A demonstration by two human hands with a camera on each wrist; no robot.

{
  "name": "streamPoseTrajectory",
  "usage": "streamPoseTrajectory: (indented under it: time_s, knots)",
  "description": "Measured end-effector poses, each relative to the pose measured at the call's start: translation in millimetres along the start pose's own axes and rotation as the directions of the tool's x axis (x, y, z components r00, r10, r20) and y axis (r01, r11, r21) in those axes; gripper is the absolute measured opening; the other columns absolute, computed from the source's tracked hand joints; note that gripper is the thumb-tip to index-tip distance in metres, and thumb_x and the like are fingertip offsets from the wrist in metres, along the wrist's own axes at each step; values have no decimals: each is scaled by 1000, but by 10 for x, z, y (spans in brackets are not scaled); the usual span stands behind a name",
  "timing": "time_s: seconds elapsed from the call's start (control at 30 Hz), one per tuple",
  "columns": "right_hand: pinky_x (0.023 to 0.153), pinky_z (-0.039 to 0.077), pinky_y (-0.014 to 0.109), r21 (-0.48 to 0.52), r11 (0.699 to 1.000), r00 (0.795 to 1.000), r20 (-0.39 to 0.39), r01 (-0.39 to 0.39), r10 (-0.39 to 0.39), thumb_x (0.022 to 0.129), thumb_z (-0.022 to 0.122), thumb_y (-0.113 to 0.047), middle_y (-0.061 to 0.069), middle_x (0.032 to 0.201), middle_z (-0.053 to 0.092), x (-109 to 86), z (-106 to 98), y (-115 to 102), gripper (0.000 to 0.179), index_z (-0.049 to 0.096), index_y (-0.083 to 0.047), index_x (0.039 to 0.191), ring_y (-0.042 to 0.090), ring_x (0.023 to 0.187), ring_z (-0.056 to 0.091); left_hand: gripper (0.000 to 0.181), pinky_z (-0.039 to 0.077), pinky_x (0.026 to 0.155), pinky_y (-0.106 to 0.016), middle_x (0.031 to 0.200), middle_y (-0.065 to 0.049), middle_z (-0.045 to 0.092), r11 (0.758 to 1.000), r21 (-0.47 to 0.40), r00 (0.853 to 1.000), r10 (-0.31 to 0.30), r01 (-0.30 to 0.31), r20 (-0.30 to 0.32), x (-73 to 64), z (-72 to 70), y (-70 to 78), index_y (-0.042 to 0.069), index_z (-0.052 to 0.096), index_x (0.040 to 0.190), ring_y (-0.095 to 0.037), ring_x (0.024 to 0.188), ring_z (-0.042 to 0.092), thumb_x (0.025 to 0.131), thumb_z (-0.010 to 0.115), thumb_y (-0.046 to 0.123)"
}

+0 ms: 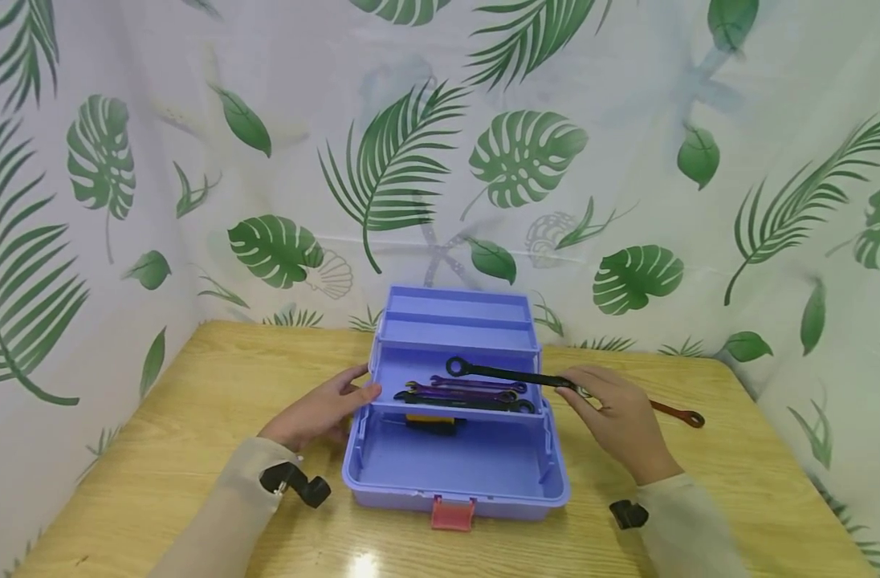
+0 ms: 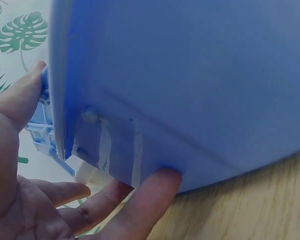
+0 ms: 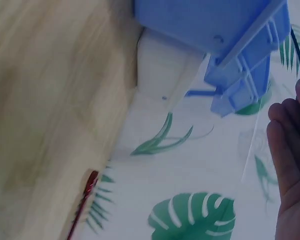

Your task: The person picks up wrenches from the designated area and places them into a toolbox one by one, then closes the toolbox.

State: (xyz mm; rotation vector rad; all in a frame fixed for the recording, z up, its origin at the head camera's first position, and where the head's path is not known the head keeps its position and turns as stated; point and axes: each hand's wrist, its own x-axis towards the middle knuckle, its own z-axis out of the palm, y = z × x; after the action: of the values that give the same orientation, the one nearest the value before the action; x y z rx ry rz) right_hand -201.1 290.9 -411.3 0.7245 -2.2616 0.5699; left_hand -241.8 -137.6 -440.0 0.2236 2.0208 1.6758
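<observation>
A periwinkle-blue toolbox (image 1: 462, 470) stands unfolded on the table, its trays stepped up toward the back. My left hand (image 1: 323, 409) grips its left side, with the thumb at the tray edge; in the left wrist view the fingers (image 2: 150, 200) touch the outer wall. Between the fingertips of my right hand (image 1: 624, 417) is one end of a black ratchet wrench (image 1: 508, 374), held nearly level over the middle tray (image 1: 404, 365). Purple wrenches (image 1: 462, 392) and another black wrench (image 1: 458, 402) lie in that tray. The right wrist view barely shows the held wrench.
On the table right of the box lies a red wrench (image 1: 677, 413), partly hidden by my right hand. A yellow-and-black item (image 1: 431, 422) sits in the lower compartment, under the tray. A pink latch (image 1: 452, 514) hangs at the front. A leaf-printed cloth (image 1: 440, 160) hangs behind.
</observation>
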Motion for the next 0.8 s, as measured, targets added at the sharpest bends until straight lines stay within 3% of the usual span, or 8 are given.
streamPoseTrajectory:
  time_s: [0.1,0.2,0.33,0.43,0.63,0.8]
  knots:
    - [66,58,34,-1,1000,998,58,15,-15,81,86,-6,1,106,77,105,76,-98,30,80,-11,109,19,89,74,81,63,82,-54,153,-26,45,1000,-11,1000,2,-2,-12,-3,-2,-29,14,18,166,-43,124,61,104,61,44]
    - [63,59,35,22,1000,993,115,3,-5,84,86,-9,2,104,77,189,138,-189,26,80,-12,108,19,88,73,81,63,83,-54,153,-24,46,1000,-18,1000,-1,1,-13,16,-9,-46,15,19,166,-42,123,62,103,62,44]
    - [69,59,37,36,999,980,197,-24,17,87,85,-14,2,99,77,284,189,-288,20,80,-11,106,20,90,70,82,62,83,-54,154,-25,45,1000,-23,1000,-4,4,-6,29,-21,-47,15,18,166,-42,125,61,103,63,44]
    - [73,56,39,9,996,958,275,-84,78,89,83,-20,0,96,76,343,210,-330,20,80,-11,106,20,91,66,84,62,83,-54,154,-26,43,1000,-25,1000,1,-1,1,21,-26,-38,13,17,166,-44,126,60,103,62,46]
    - [73,52,38,-42,982,888,422,-182,182,91,82,-26,0,95,74,432,257,-349,21,80,-11,106,18,86,60,85,62,83,-54,154,-27,43,1000,-24,1000,8,-8,-4,17,-40,-44,12,16,166,-45,126,60,103,63,45]
    - [78,54,43,-31,984,872,459,-176,171,91,81,-22,2,99,73,476,302,-345,20,79,-10,107,21,90,61,84,62,83,-55,154,-27,44,1000,-31,1000,5,-5,-5,19,-34,-51,12,17,166,-44,126,60,103,63,43]
